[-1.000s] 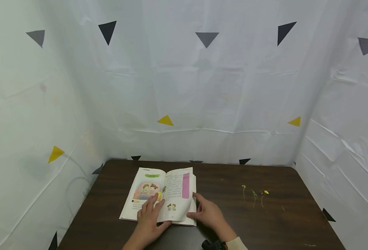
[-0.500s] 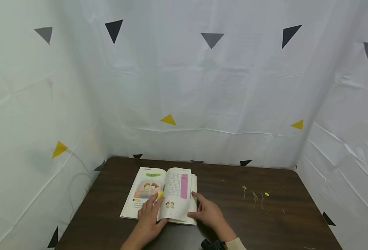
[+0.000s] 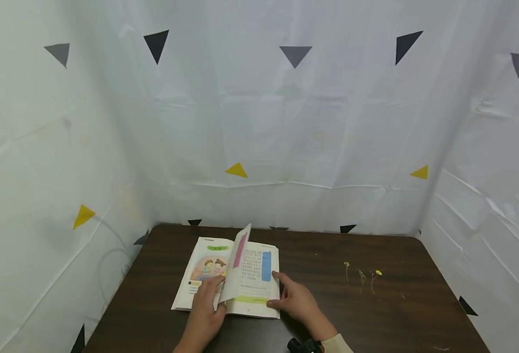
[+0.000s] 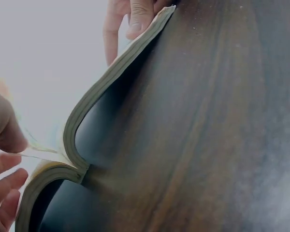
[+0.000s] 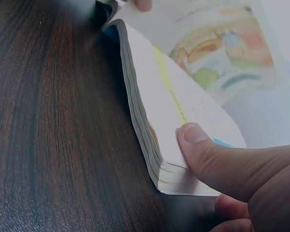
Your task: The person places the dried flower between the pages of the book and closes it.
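Note:
An open picture book (image 3: 259,289) lies on the dark wooden table, its left page showing two cartoon children. One leaf (image 3: 234,274) stands up from the middle, tilted leftward. My left hand (image 3: 206,309) pinches that leaf near its lower edge. In the left wrist view its thumb (image 4: 7,128) is above the thin sheet and its fingers (image 4: 7,188) are curled below. My right hand (image 3: 301,301) grips the book's right edge; in the right wrist view the thumb (image 5: 195,137) presses on the page corner while other fingers sit lower, partly hidden.
Several small yellow-flowered sprigs (image 3: 377,273) lie on the table (image 3: 321,255) to the right of the book. White sheeting (image 3: 259,122) with coloured triangles surrounds the table at the back and sides. A black device (image 3: 303,345) is on my right wrist.
The leaf with the pink strip has lifted off the right side and swung leftward, uncovering a page with a blue strip. My left hand now pinches it; the right hand stays at the edge.

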`<state>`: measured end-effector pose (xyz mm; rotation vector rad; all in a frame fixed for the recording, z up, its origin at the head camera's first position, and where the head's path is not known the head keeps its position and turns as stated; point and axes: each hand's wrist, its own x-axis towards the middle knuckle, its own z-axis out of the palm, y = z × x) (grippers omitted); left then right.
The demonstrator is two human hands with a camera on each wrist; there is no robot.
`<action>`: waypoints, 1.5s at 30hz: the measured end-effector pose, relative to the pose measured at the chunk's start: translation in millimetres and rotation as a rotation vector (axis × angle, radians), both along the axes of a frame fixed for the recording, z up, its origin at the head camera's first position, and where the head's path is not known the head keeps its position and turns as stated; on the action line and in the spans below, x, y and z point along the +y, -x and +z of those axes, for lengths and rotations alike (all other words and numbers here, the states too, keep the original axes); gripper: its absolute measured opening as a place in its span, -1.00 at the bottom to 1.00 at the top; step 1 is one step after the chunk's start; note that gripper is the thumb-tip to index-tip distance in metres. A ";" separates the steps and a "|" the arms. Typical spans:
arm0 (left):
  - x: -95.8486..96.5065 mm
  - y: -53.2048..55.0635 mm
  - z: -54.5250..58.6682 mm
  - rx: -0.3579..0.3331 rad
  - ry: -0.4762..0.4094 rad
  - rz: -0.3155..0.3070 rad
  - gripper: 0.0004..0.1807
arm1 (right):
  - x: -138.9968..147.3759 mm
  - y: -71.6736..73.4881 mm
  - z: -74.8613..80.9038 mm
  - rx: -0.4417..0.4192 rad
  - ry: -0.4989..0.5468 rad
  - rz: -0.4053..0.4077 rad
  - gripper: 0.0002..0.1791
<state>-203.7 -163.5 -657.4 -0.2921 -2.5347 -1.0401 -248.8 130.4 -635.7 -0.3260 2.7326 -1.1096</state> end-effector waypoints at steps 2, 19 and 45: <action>-1.4 1.8 1.6 0.020 -0.007 0.025 -0.24 | -0.8 -0.5 0.3 0.001 0.006 -0.004 0.01; -26.7 5.6 11.5 0.008 -0.003 0.385 -0.07 | -1.5 -1.0 2.4 -0.023 0.015 -0.006 0.00; 45.5 -8.2 4.6 -0.031 0.420 -0.087 -0.48 | 2.2 -0.1 0.2 -0.006 0.015 0.040 -0.17</action>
